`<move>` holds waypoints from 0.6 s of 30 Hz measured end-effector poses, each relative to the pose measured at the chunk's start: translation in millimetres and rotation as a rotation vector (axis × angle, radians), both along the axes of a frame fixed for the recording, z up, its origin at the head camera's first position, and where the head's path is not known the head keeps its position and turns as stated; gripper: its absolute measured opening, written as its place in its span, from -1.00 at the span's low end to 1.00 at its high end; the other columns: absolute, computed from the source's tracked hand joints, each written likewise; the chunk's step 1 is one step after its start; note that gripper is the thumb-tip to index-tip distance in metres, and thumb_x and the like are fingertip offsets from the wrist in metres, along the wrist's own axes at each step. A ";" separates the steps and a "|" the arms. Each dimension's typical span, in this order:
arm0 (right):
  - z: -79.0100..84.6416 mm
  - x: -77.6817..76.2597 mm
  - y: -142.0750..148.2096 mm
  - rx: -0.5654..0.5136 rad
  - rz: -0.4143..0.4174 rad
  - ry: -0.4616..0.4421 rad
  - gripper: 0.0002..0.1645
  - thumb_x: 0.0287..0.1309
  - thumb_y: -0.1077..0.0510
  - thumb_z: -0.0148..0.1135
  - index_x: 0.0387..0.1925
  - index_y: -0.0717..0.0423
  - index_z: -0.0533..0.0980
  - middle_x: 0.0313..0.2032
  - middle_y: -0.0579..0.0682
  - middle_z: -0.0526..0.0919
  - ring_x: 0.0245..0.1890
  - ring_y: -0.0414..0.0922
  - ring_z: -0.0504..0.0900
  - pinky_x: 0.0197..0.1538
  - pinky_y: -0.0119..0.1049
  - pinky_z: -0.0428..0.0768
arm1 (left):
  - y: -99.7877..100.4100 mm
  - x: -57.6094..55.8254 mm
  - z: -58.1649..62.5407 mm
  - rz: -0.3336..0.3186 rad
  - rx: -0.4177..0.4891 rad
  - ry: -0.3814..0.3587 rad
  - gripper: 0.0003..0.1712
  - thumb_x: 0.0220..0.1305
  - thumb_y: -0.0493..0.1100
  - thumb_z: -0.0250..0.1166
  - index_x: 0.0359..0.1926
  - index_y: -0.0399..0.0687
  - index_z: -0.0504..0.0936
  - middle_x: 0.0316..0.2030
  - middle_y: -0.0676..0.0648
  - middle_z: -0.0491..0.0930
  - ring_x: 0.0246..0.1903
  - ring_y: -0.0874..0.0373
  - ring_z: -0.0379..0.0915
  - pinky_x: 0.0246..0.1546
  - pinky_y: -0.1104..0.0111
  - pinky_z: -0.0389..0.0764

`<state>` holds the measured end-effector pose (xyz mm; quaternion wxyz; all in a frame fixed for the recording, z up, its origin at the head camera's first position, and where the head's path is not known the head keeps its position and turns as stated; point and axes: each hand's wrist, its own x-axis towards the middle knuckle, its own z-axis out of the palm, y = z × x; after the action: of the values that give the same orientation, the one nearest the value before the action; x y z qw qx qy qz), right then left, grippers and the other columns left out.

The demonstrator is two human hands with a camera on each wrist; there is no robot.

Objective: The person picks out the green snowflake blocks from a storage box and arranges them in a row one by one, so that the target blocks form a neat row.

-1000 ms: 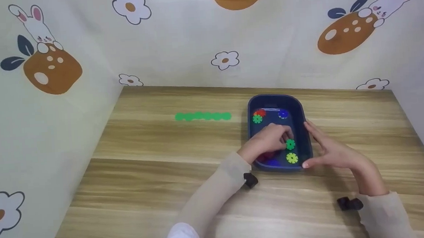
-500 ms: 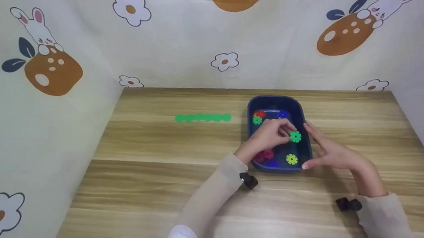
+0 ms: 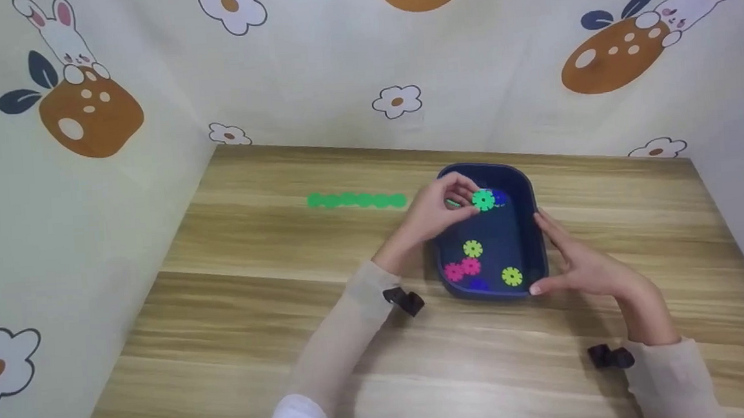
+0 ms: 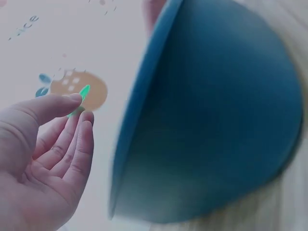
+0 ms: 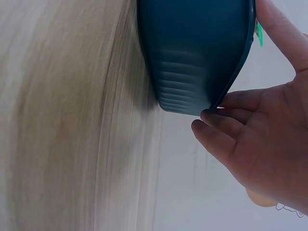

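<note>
My left hand (image 3: 436, 208) is over the far left part of a dark blue tray (image 3: 496, 234). Its thumb and fingertips pinch a green notched plastic disc (image 3: 484, 200), which appears edge-on as a thin green piece (image 4: 85, 91) in the left wrist view. Against the tray's right side lies my right hand (image 3: 586, 270), fingers along the outer wall and thumb at the near corner. In the right wrist view, its extended fingers (image 5: 224, 125) touch the rim. Pink discs (image 3: 463, 269), yellow discs (image 3: 512, 277) and a blue disc (image 3: 500, 198) lie in the tray.
Left of the tray, a row of joined green discs (image 3: 356, 201) lies on the wooden table (image 3: 251, 242). A patterned cloth backdrop (image 3: 312, 77) rises behind and beside the table. A black wrist mount (image 3: 405, 301) sits on the left sleeve.
My left hand has moved the green disc from the tray's middle right toward its far left. A yellow disc has come into view; the red and green discs there are mostly covered. The right hand stays.
</note>
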<state>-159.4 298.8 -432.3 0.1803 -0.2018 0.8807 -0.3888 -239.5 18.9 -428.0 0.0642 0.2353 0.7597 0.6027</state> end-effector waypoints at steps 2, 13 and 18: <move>-0.5 -0.5 -0.3 0.009 0.000 0.001 0.51 -0.13 0.00 0.61 0.57 0.23 -0.26 0.58 0.24 -0.39 0.55 0.37 -0.29 0.45 0.43 -0.14 | -14.5 -3.8 1.2 0.039 0.016 -0.025 -0.67 0.20 -0.32 0.41 -0.03 -0.27 0.57 -0.13 -0.20 0.66 -0.21 0.21 0.59 -0.12 0.41 0.68; 0.5 -0.4 -1.3 0.015 0.001 -0.007 0.51 -0.11 -0.02 0.60 0.57 0.20 -0.27 0.58 0.24 -0.39 0.55 0.36 -0.31 0.46 0.43 -0.16 | -108.3 -16.6 -4.0 0.344 0.130 -0.078 -0.67 0.14 -0.40 0.41 -0.05 -0.27 0.58 -0.21 -0.11 0.65 -0.24 0.24 0.57 -0.09 0.46 0.62; 1.8 0.0 0.2 0.015 0.001 0.000 0.49 -0.10 -0.01 0.59 0.57 0.20 -0.27 0.58 0.26 -0.38 0.54 0.38 -0.29 0.45 0.44 -0.15 | -148.9 -14.7 -7.7 0.418 0.141 -0.092 -0.66 0.18 -0.42 0.38 -0.01 -0.32 0.55 -0.14 -0.15 0.66 -0.22 0.25 0.59 -0.11 0.49 0.63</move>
<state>-159.3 299.0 -430.6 0.1818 -0.2008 0.8836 -0.3820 -254.2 -130.0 -435.7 -0.0442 0.0491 0.7444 0.6645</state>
